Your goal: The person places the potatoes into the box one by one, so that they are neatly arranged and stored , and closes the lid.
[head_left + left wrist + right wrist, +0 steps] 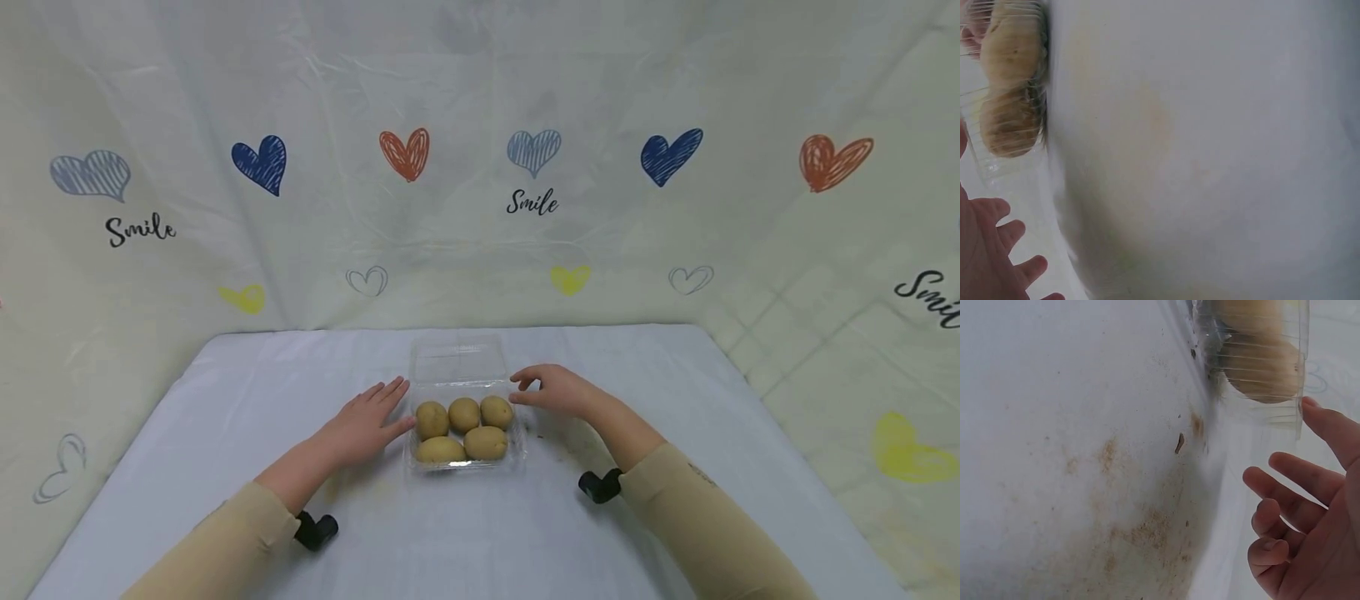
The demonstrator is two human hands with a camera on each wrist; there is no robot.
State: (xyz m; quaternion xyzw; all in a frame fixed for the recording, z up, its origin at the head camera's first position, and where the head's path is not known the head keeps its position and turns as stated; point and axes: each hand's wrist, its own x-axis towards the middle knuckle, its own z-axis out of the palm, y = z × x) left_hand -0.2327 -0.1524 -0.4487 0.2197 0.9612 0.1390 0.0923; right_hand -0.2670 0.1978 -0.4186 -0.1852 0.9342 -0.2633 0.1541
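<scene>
A clear plastic clamshell box (pixel 465 465) sits mid-table with its lid (pixel 458 362) tipped back. Several potatoes (pixel 486 443) lie inside in two rows. At the box's left side is my left hand (pixel 367 423), fingers spread and fairly straight, thumb tip by the rim. Beside the right rim is my right hand (pixel 557 389), fingers loosely bent, holding nothing. In the right wrist view its thumb tip (pixel 1310 403) is at the box's edge; whether it touches I cannot tell. Through the ribbed wall in the left wrist view, potatoes (pixel 1011 122) show.
A white cloth (pixel 360 558) covers the table. Brown dirt smudges (pixel 1147 531) and a small dark crumb (pixel 1179 443) mark it right of the box. Behind hangs a pale backdrop (pixel 465 250) with printed hearts. Both wrists wear small black cameras (pixel 600 486).
</scene>
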